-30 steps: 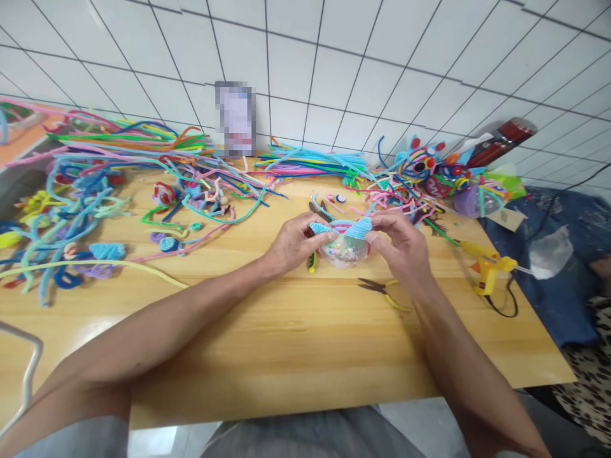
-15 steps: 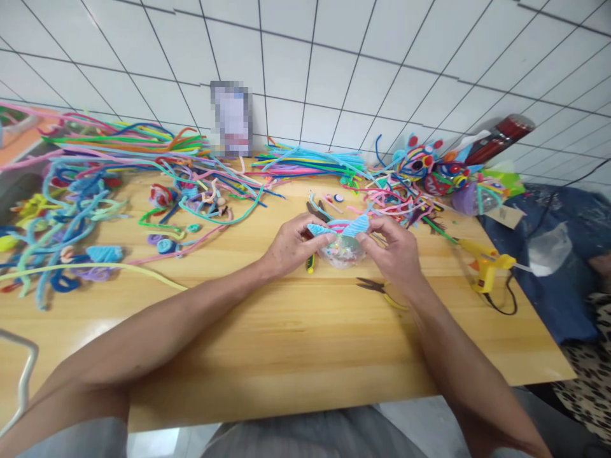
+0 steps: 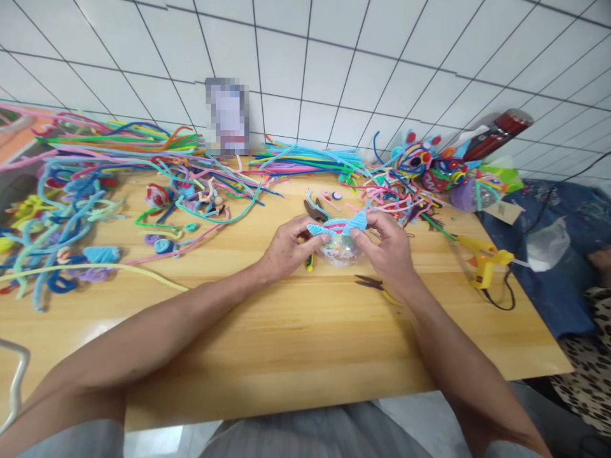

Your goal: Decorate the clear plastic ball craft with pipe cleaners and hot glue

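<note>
Between my hands sits a clear plastic ball (image 3: 340,250) with small coloured bits inside and pink and blue pipe cleaner rows across its top. Two light-blue pipe cleaner triangles stand out from it like ears. My left hand (image 3: 294,245) pinches the left blue triangle (image 3: 317,229) between thumb and fingers. The right blue triangle (image 3: 356,222) is pinched by my right hand (image 3: 386,245). Just below my right hand lie dark-jawed pliers (image 3: 371,282) with yellow handles. A second pair of pliers (image 3: 315,210) lies partly hidden behind my left hand and the ball.
Loose pipe cleaners (image 3: 76,191) crowd the left, and a bundle (image 3: 310,158) lies along the tiled wall. A phone (image 3: 228,117) leans there. To the right are a yellow glue gun (image 3: 484,261) with a cord, decorated balls (image 3: 470,193) and a red cylinder (image 3: 501,133).
The camera view has shifted slightly. Both hands keep their hold on the blue triangles, and the right triangle looks turned a little more upright.
</note>
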Available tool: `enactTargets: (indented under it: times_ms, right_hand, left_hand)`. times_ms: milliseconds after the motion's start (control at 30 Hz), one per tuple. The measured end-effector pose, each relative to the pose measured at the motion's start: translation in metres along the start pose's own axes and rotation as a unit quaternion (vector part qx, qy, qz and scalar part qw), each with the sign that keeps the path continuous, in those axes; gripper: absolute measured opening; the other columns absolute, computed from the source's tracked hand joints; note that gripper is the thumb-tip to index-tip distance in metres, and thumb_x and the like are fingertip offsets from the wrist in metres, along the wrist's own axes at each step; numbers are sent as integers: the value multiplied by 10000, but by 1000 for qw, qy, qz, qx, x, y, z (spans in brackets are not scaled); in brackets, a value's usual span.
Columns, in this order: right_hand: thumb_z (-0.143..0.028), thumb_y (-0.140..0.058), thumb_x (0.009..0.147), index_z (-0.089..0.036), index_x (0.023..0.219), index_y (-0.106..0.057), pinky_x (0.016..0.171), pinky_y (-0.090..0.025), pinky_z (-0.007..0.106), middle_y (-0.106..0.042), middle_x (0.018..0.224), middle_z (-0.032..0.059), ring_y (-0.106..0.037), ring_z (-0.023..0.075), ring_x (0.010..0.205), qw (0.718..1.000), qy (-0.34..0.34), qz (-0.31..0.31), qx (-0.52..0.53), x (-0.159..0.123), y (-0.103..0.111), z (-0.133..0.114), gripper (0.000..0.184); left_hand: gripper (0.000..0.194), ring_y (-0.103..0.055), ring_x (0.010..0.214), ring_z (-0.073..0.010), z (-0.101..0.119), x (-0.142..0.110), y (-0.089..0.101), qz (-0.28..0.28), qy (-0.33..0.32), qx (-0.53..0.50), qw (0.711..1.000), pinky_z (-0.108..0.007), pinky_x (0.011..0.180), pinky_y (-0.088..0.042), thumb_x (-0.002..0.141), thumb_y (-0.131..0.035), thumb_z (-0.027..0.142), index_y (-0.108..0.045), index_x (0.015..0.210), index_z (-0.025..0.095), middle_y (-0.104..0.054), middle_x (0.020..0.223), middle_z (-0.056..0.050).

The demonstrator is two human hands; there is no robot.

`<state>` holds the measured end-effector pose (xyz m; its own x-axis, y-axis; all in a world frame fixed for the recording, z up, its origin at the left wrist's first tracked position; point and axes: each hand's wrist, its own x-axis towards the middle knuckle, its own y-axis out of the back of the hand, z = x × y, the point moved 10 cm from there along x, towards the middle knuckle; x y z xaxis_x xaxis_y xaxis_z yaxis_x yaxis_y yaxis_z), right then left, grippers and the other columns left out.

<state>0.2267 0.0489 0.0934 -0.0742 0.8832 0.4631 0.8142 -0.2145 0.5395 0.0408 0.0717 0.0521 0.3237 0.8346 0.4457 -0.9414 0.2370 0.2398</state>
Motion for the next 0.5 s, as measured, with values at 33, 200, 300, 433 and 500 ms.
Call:
enactTargets:
  times_ms: [33, 200, 300, 433, 500]
  right_hand:
    - [-319, -697, 918, -263, 881, -682, 853, -532, 401, -708, 887, 12, -656, 220, 859, 1000, -7, -1, 7, 0, 0, 1, 69]
    - [-412, -692, 950, -263, 1054, -727, 935, -554, 424, -756, 1032, 34, -698, 234, 965, 991, -59, -28, 118, -4, -3, 15, 186]
    - [-506, -704, 945, -265, 1083, -745, 954, -567, 423, -780, 1057, 37, -722, 250, 1026, 981, -70, -17, 179, -3, 0, 23, 281]
    - [-573, -742, 907, -269, 1049, -764, 992, -569, 430, -795, 1033, 24, -734, 253, 1038, 969, -86, -13, 232, -1, -2, 36, 336]
    - [-588, -764, 888, -276, 1049, -770, 1005, -571, 438, -803, 1044, 19, -736, 249, 1032, 962, -100, -17, 253, -1, -6, 43, 352]
  left_hand:
    - [264, -645, 795, -150, 1, 0, 0, 0, -9, 5, 1000, -278, 744, -532, 964, -738, 446, -705, 910, 190, -705, 886, -32]
    - [640, -603, 1343, -302, -3, -5, -11, -23, -52, -9, 998, -477, 1166, -478, 748, -939, 460, -631, 1241, 193, -640, 1382, -161]
    - [824, -605, 1362, -322, -18, -7, -23, -44, -3, -36, 998, -495, 1182, -473, 714, -956, 436, -539, 1379, 185, -614, 1423, -186]
    - [796, -646, 1297, -304, -20, -6, -24, -51, 48, -39, 997, -443, 1117, -528, 745, -915, 424, -507, 1389, 197, -644, 1393, -153]
    - [720, -665, 1239, -293, -15, -4, -18, -45, 54, -26, 997, -425, 1078, -548, 762, -887, 426, -522, 1337, 193, -672, 1326, -127]
